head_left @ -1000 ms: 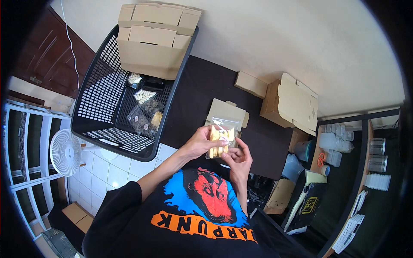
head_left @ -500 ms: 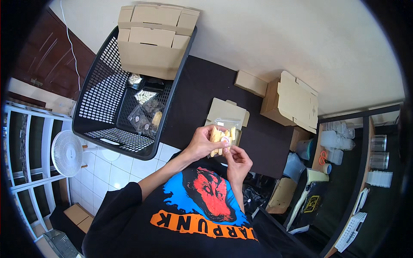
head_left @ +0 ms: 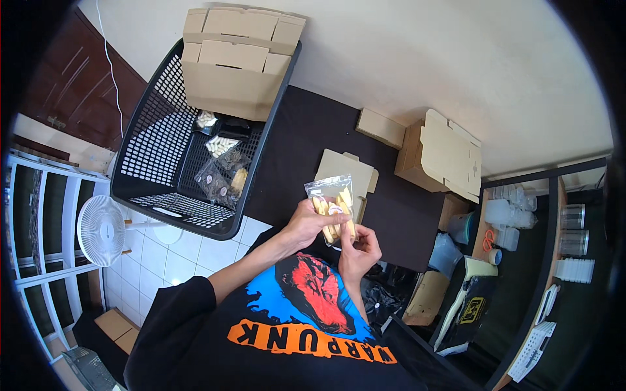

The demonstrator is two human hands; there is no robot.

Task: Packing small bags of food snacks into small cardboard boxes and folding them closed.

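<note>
A clear plastic bag (head_left: 330, 187) of pale yellow, stick-like pieces hangs upright before my chest, a small round sticker on its front. My left hand (head_left: 305, 223) grips its left side, with the thumb laid across the front. At the lower right, my right hand (head_left: 360, 253) pinches the bag, its thumb pointing up along the front. Beyond the bag an open flat cardboard box (head_left: 334, 165) lies on the dark-covered table (head_left: 313, 124), partly hidden by the bag and my hands.
To the left stands a black plastic basket (head_left: 238, 218) with several filled bags (head_left: 222, 146) and folded cardboard boxes (head_left: 231, 88). More cardboard boxes (head_left: 447, 153) sit at the table's far right, by the wall. On the right are shelves (head_left: 554, 221) holding containers and orange scissors (head_left: 488, 240).
The bag has tipped more upright and its clear top now shows above my fingers. My left hand has shifted slightly down along its side. Both hands still hold it.
</note>
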